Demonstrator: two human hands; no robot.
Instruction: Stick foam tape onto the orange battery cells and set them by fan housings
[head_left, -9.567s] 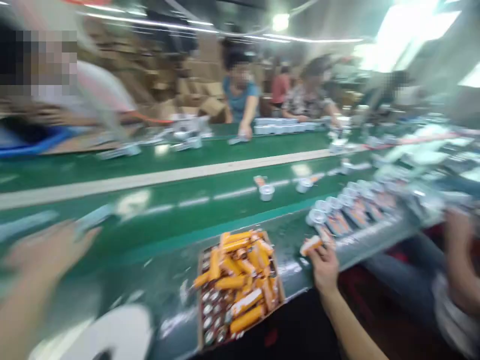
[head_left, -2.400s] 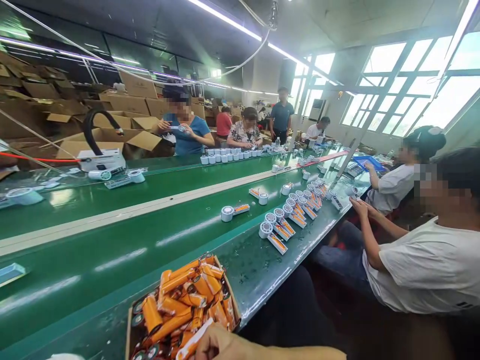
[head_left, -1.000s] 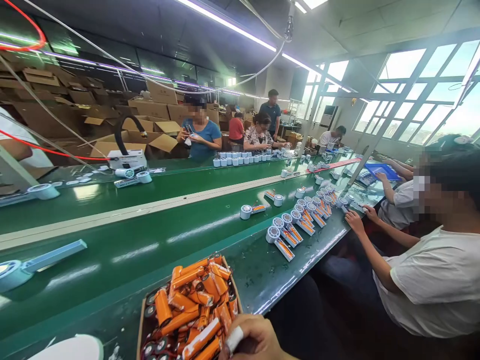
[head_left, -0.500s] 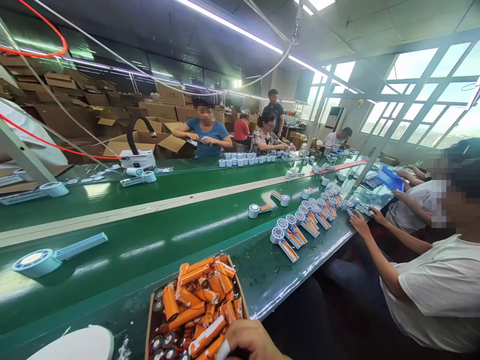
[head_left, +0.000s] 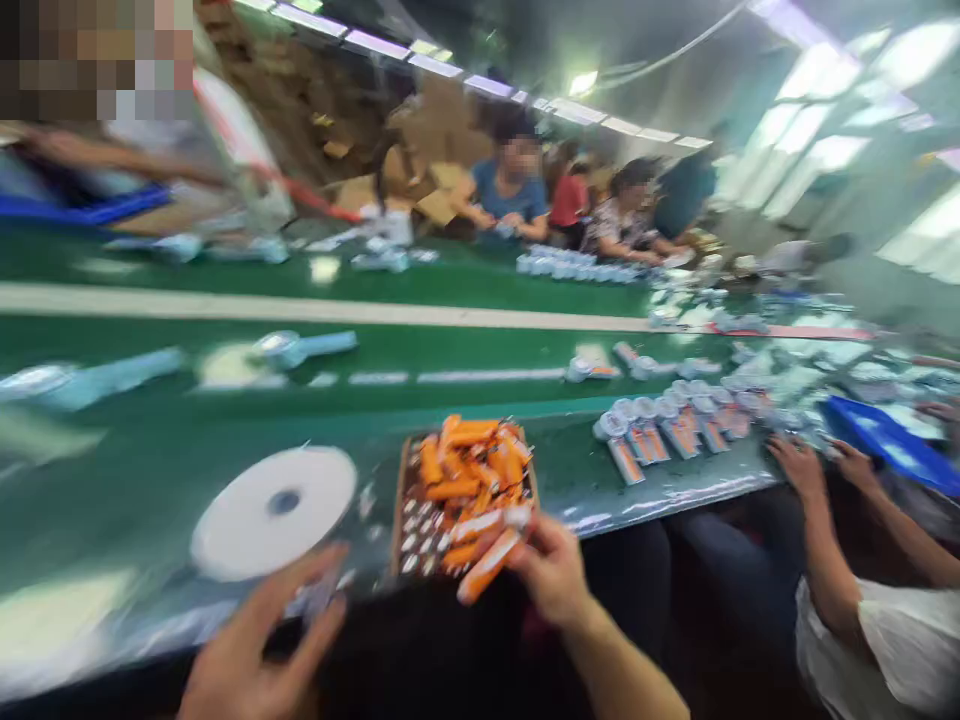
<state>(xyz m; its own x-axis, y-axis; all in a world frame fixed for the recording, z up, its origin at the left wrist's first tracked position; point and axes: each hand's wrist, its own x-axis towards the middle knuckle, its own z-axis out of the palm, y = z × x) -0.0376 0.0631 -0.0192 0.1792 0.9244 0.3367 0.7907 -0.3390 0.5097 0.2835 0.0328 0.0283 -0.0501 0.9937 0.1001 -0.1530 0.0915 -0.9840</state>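
Note:
In my right hand (head_left: 555, 575) is an orange battery (head_left: 489, 568), pinched between thumb and fingers above the near edge of a cardboard box (head_left: 397, 510). A white covering shows on one of its fingertips. Piled inside the box are orange batteries (head_left: 461, 488) and dark round parts with pale ends. My left hand (head_left: 259, 635) is at the bench edge, thumb and forefinger apart. A greyish blur shows between those fingers, too smeared to make out. Just beyond it lies a white round disc (head_left: 247, 515) with a dark centre hole.
Light-blue handheld fan bodies (head_left: 304, 347) lie along the green belt (head_left: 450, 350). A row of fan bodies with orange batteries (head_left: 675, 425) stands right of the box. At right, a co-worker's hands (head_left: 799, 465) work near a blue tray (head_left: 892, 440). Other people sit across the belt.
The view has swung left and is blurred. My right hand has lifted an orange battery from the box. My left hand has come into view, along with more of the white disc.

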